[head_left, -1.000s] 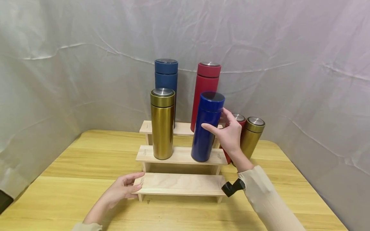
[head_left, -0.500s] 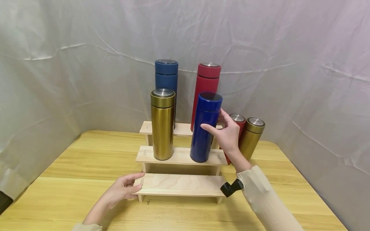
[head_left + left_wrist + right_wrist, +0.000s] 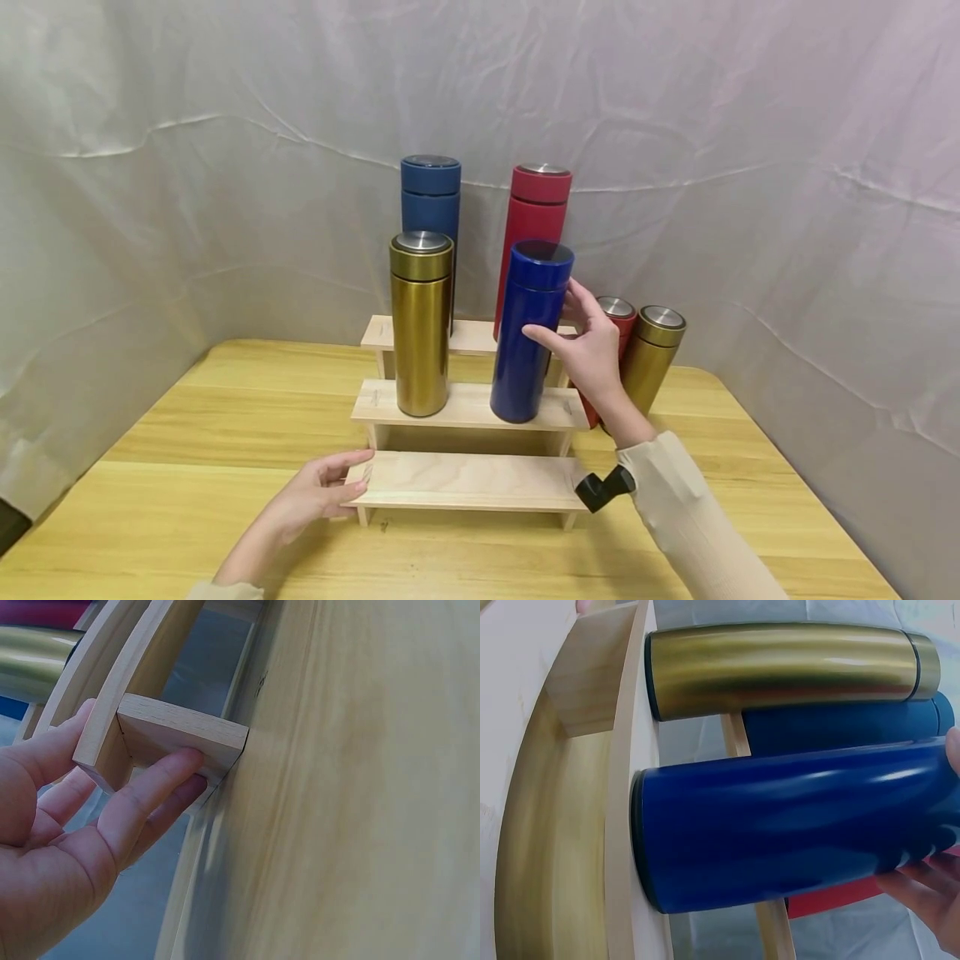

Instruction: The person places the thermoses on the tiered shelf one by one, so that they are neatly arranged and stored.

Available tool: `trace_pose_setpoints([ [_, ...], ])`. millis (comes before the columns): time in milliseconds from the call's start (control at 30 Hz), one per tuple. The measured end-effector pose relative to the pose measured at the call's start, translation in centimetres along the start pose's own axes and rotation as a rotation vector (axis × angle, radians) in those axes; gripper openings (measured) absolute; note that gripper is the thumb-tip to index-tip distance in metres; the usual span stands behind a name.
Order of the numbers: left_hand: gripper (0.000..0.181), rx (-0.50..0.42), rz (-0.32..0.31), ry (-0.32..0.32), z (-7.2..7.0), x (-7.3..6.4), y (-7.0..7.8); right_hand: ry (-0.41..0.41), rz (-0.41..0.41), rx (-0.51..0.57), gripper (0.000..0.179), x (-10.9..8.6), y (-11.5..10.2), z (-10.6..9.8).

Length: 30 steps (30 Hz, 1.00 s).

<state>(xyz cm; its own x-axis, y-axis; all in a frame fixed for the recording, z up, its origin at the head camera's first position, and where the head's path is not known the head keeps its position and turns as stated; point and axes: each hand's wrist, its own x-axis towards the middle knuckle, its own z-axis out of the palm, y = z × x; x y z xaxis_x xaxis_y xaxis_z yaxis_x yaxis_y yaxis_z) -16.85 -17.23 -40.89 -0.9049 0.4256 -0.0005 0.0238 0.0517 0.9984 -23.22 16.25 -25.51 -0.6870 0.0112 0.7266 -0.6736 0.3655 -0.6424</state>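
My right hand point(image 3: 594, 350) holds a glossy blue thermos point(image 3: 528, 350), thumb on its near side and fingers round its right side. The thermos stands near the right end of the middle step of a three-step wooden stand point(image 3: 465, 479); in the right wrist view its base is right at the board. My left hand point(image 3: 318, 492) grips the left end of the bottom step. In the left wrist view its thumb lies at the step's top while fingertips point(image 3: 184, 761) press the side leg. A gold thermos point(image 3: 422, 342) stands left of the blue one on the middle step.
On the top step stand a matte blue thermos point(image 3: 431, 200) and a red thermos point(image 3: 536, 218). Behind my right hand, another red thermos point(image 3: 618, 307) and another gold thermos point(image 3: 654, 358) stand on the wooden table point(image 3: 187, 433). Grey cloth point(image 3: 300, 83) hangs around the table.
The blue thermos has shifted slightly left along the middle step in my right hand. My left hand keeps its grip on the stand.
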Motion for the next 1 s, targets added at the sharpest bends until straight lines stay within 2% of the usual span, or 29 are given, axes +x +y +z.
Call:
trace_pose_setpoints([
  [267, 0.057, 0.0, 0.002, -0.007, 0.0, 0.0, -0.1, -0.036, 0.077, 0.038, 0.066, -0.3, -0.3, -0.9],
  [500, 0.058, -0.001, -0.001, 0.002, -0.1, 0.1, -0.1, 0.037, -0.011, 0.096, 0.031, -1.1, -2.2, -1.6],
  [633, 0.059, 0.002, -0.002, 0.007, 0.0, 0.1, -0.1, 0.079, -0.031, 0.139, 0.021, -1.4, -1.8, -2.0],
  [767, 0.059, -0.001, 0.0, 0.003, 0.0, 0.0, -0.1, 0.087, -0.03, 0.175, 0.018, -1.6, -0.3, -2.4],
  [900, 0.059, -0.005, 0.0, -0.001, 0.0, 0.0, 0.0, 0.092, -0.029, 0.184, 0.017, -1.9, 1.4, -2.8],
  [1000, 0.059, -0.007, 0.0, -0.002, 0.1, 0.0, 0.1, 0.099, -0.027, 0.172, 0.017, -2.2, 1.8, -3.1],
])
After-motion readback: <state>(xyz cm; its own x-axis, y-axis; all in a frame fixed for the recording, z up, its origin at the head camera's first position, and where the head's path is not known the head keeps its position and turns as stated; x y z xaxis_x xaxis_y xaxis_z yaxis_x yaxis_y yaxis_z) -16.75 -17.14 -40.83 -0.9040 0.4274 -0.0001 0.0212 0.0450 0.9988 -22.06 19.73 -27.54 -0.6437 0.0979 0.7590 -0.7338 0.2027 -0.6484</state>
